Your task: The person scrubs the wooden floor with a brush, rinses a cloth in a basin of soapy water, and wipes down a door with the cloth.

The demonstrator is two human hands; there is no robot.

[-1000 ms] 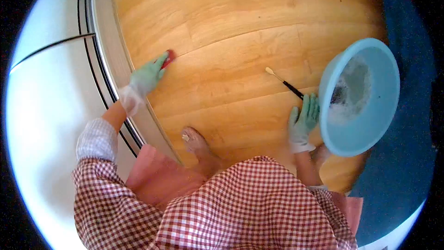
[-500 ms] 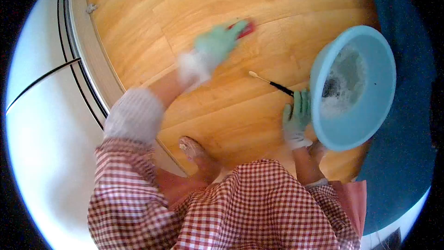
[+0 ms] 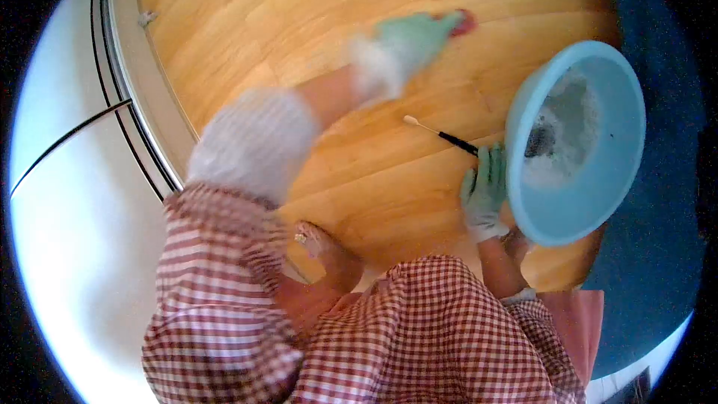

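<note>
My left hand (image 3: 415, 39), in a green glove and blurred by motion, is closed on a red object (image 3: 464, 22) against the wooden floor (image 3: 359, 172). What the red object is cannot be made out. My right hand (image 3: 487, 187), gloved too, lies flat on the floor with its fingers stretched out, close beside the light blue basin (image 3: 527, 217). A brush (image 3: 456, 141) with a black handle and a pale tip lies on the floor, its handle end at the right fingertips. Foamy water and a dark mesh-like thing (image 3: 540, 138) are in the basin.
White cabinet-like panels (image 3: 82, 202) with a metal-edged track stand at the left. A dark blue surface (image 3: 658, 202) runs along the right side. My foot (image 3: 318, 239) is on the floor below centre, and a small grey bit (image 3: 146, 18) lies by the track.
My left hand has swept from the left side across the floor to upper centre with the red object. My right hand stays beside the basin, and the view has shifted slightly.
</note>
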